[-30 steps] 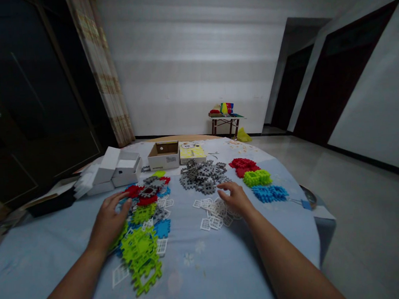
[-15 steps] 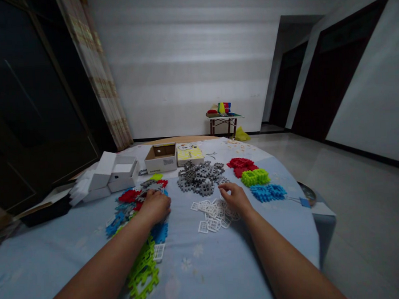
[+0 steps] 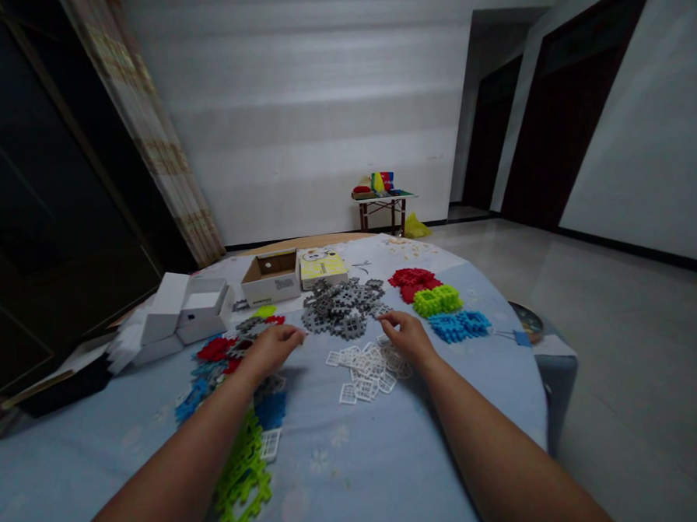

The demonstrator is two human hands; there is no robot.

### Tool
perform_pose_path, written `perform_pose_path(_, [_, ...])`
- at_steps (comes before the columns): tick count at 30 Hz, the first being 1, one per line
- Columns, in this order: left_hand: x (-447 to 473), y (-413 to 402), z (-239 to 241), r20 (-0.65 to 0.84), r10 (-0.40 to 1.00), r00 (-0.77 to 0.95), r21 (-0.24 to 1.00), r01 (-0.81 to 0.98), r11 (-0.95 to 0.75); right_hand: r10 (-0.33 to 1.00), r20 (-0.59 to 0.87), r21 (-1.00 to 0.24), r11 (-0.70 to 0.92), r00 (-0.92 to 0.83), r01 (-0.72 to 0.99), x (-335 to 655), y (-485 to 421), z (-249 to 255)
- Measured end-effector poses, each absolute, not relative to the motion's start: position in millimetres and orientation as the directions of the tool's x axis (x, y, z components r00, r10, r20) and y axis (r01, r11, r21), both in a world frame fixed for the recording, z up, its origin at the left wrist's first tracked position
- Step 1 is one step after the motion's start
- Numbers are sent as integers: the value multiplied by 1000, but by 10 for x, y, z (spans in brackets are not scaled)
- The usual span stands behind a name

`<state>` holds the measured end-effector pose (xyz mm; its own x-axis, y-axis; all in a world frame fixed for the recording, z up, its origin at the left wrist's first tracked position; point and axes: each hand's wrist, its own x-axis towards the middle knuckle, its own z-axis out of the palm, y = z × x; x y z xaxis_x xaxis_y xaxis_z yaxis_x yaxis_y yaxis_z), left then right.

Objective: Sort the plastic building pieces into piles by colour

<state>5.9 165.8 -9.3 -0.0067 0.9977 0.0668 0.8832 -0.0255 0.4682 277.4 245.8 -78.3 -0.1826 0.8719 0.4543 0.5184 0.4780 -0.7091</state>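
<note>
My left hand (image 3: 276, 349) hovers at the right side of a mixed heap of interlocking plastic pieces, with red ones (image 3: 214, 349), blue ones (image 3: 190, 398) and lime-green ones (image 3: 242, 465). Its fingers are pressed together; whatever they hold, if anything, is too small to make out. By the right edge of the grey notched pieces (image 3: 344, 304), my right hand (image 3: 409, 337) has thumb and fingertips pinched, their contents unclear. Just below that hand lies a loose pile of white lattice window pieces (image 3: 366, 373). One more white window piece (image 3: 270, 445) rests beside the lime-green ones.
Sorted red (image 3: 413, 282), lime-green (image 3: 438, 300) and blue (image 3: 458, 326) piles sit to the right. Behind the grey heap stand an open box (image 3: 272, 280) and a yellow-white box (image 3: 324, 268). White boxes (image 3: 202, 309) and a black tray (image 3: 68, 385) are at left.
My left hand has lifted off the mixed heap and moved right, toward the middle. My right hand stays near the grey pieces. The camera view has shifted slightly.
</note>
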Motion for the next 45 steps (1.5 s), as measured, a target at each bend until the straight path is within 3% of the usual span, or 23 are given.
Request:
perform_pose_path(4, [210,1708,2,69,996,60,666,741,-91,894,423,-731,434,-150,526,2799,2467,-792])
perform_pose_path(9, [-79,1661,75,116,988,-101,679,735,-4,918,373,-749,383,-133,541,2826,2494,-824])
perform_pose_path(16, [-673,1476,5,111,953,-282,477,856,197,943,323,-770,310,-78,557,2836,2561,-958])
perform_pose_path(24, [-393,1498,-116,76,988,-132,107,987,124,956,291,-768,253,-31,588,2829,2501,-951])
perform_pose_path(29, [-305,1583,-209,38,989,-142,-76,987,144,962,269,-717,232,-47,657,2792,2479,-935])
perform_pose_path(38, [-265,1640,-159,-49,978,-204,-228,955,188,961,269,-681,236,-64,693,2776,2502,-962])
perform_pose_path(45, [-249,1581,-147,58,979,-196,-182,962,204,957,281,-697,258,-76,669,2785,2483,-959])
